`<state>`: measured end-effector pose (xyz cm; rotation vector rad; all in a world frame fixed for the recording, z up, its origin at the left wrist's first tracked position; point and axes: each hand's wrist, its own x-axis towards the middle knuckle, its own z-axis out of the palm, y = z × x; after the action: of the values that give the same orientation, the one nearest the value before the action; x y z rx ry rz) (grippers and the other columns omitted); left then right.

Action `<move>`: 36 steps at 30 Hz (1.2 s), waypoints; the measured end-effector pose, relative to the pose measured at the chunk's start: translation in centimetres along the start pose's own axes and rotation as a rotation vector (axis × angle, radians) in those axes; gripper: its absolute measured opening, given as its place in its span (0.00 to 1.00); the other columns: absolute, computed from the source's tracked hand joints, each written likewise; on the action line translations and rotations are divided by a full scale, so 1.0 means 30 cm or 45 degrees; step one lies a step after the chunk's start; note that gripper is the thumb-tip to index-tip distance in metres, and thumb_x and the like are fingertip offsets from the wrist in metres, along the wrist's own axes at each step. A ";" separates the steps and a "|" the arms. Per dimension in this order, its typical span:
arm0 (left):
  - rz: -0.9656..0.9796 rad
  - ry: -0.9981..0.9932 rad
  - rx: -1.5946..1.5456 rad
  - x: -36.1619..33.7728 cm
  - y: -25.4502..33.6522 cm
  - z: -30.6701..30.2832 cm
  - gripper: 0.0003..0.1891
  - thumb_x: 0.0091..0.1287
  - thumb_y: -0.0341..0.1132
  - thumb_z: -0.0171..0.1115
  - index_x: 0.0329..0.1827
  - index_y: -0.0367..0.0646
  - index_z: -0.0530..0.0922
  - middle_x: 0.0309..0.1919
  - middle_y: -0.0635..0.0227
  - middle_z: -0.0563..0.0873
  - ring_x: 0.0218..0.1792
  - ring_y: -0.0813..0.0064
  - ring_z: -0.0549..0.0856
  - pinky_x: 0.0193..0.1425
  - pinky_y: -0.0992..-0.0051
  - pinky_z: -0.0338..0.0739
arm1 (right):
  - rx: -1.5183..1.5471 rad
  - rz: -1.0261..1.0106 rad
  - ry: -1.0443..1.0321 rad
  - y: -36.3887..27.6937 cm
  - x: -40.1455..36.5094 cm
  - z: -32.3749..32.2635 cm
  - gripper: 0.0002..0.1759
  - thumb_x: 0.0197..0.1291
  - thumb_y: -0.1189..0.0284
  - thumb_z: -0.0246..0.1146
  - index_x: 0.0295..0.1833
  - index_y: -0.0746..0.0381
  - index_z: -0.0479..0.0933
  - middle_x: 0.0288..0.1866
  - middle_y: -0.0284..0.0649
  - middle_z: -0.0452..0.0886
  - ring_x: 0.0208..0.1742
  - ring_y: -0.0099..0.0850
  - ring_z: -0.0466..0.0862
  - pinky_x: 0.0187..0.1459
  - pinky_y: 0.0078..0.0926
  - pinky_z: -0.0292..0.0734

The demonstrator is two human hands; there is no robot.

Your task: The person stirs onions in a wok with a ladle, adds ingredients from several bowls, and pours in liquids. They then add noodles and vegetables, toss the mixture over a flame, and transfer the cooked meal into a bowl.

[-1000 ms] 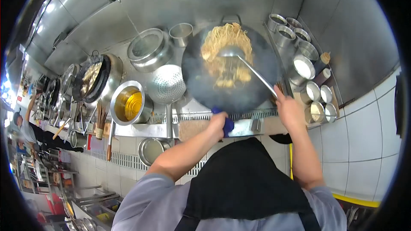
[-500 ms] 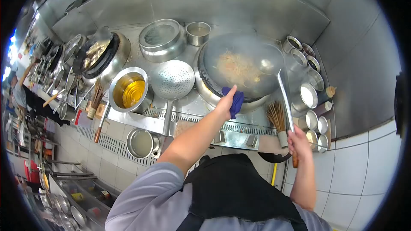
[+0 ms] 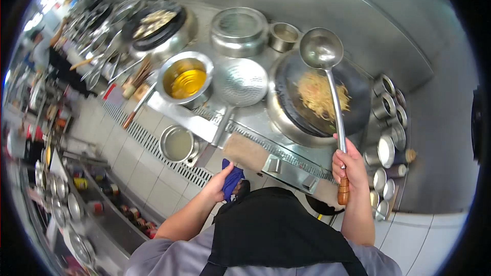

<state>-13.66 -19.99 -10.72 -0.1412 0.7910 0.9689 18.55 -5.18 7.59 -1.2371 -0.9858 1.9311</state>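
My right hand is wrapped round the shaft of a steel ladle, just above its wooden handle. The ladle's bowl is raised over the back of the wok. Shredded, noodle-like food lies inside that wok, which sits on a round burner ring. Down by the black apron, off the stove's front edge, my left hand grips a dark blue cloth. The left hand is apart from the wok.
A pot of yellow oil, a perforated skimmer and a lidded steel pot stand left of the wok. Seasoning containers line the right wall. A pot of liquid hangs off the front. Another person stands far left.
My left hand has come away from the wok's rim toward my body, still holding the cloth. The ladle has risen out of the wok. The view has turned.
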 end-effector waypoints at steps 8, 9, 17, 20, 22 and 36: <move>0.411 0.384 -0.047 -0.219 -0.126 -0.144 0.27 0.66 0.61 0.55 0.37 0.40 0.77 0.24 0.64 0.80 0.21 0.71 0.78 0.23 0.74 0.73 | -0.194 -0.044 -0.225 -0.105 0.535 0.350 0.05 0.62 0.76 0.51 0.42 0.56 0.68 0.20 0.29 0.67 0.13 0.19 0.65 0.12 0.21 0.57; 0.438 0.349 -0.123 -0.246 -0.155 -0.181 0.25 0.66 0.57 0.59 0.39 0.39 0.77 0.26 0.64 0.81 0.23 0.70 0.80 0.25 0.73 0.75 | -0.345 -0.116 -0.275 -0.129 0.639 0.394 0.04 0.60 0.75 0.52 0.34 0.55 0.65 0.19 0.29 0.67 0.13 0.19 0.65 0.12 0.22 0.58; 0.555 0.542 -0.372 -0.448 -0.371 -0.278 0.23 0.68 0.56 0.55 0.36 0.41 0.74 0.22 0.63 0.79 0.21 0.69 0.77 0.24 0.72 0.72 | -0.933 -0.481 0.000 -0.087 1.283 0.625 0.04 0.55 0.76 0.54 0.29 0.60 0.67 0.20 0.32 0.72 0.15 0.22 0.69 0.16 0.24 0.64; 0.560 0.546 -0.450 -0.474 -0.399 -0.300 0.23 0.69 0.56 0.53 0.35 0.42 0.73 0.20 0.64 0.77 0.20 0.70 0.76 0.23 0.72 0.70 | -0.816 -0.237 -0.115 -0.105 1.300 0.649 0.05 0.56 0.76 0.54 0.28 0.61 0.67 0.19 0.32 0.72 0.15 0.21 0.69 0.17 0.22 0.65; 0.573 0.627 -0.455 -0.490 -0.392 -0.288 0.23 0.69 0.56 0.53 0.36 0.42 0.73 0.20 0.64 0.77 0.20 0.70 0.76 0.23 0.72 0.70 | -0.366 -0.033 -0.211 -0.126 1.252 0.655 0.06 0.57 0.75 0.53 0.28 0.61 0.67 0.18 0.31 0.71 0.15 0.19 0.69 0.17 0.22 0.64; 0.272 0.148 0.207 -0.074 -0.032 -0.060 0.25 0.68 0.57 0.55 0.44 0.39 0.76 0.29 0.62 0.82 0.25 0.69 0.81 0.28 0.71 0.78 | 0.753 0.034 -0.355 -0.146 0.467 0.046 0.09 0.63 0.74 0.53 0.46 0.66 0.69 0.23 0.30 0.69 0.17 0.19 0.68 0.16 0.18 0.60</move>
<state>-14.57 -22.87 -10.77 0.0296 1.0029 1.1001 12.77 8.20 5.36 -0.6584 -0.4581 2.2313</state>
